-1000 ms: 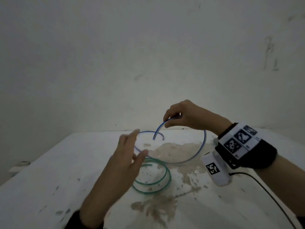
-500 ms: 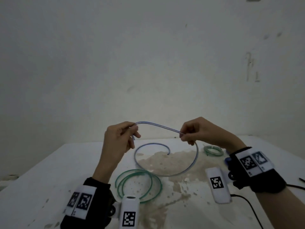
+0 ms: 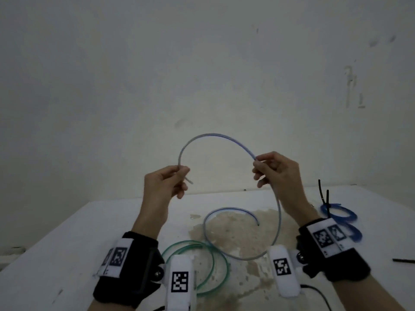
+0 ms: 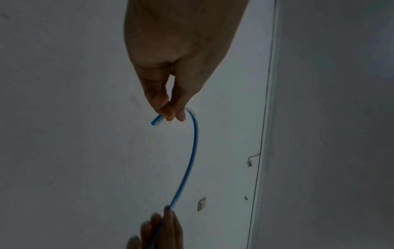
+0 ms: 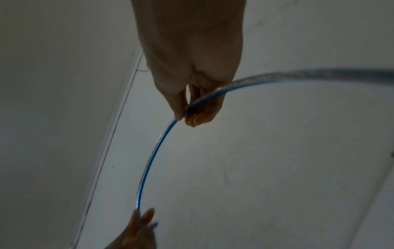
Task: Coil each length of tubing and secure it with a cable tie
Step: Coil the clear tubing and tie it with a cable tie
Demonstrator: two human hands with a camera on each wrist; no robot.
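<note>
A clear tube with a blue stripe arches in the air between both hands. My left hand pinches it near its free end, which pokes out past the fingers. My right hand pinches the tube farther along. Below the right hand the tube drops to the white table and curls there in a loose ring. A green tube lies loosely coiled on the table near my left wrist.
At the right of the table lie blue tubing coils with a black cable tie standing up from them. A loose dark tie lies near the right edge. A brown stain marks the table's middle. A bare wall stands behind.
My left hand went from open beside the tube to pinching its end. Both hands rose and moved apart, lifting the tube into a high arch. The view tilted, revealing the blue coils.
</note>
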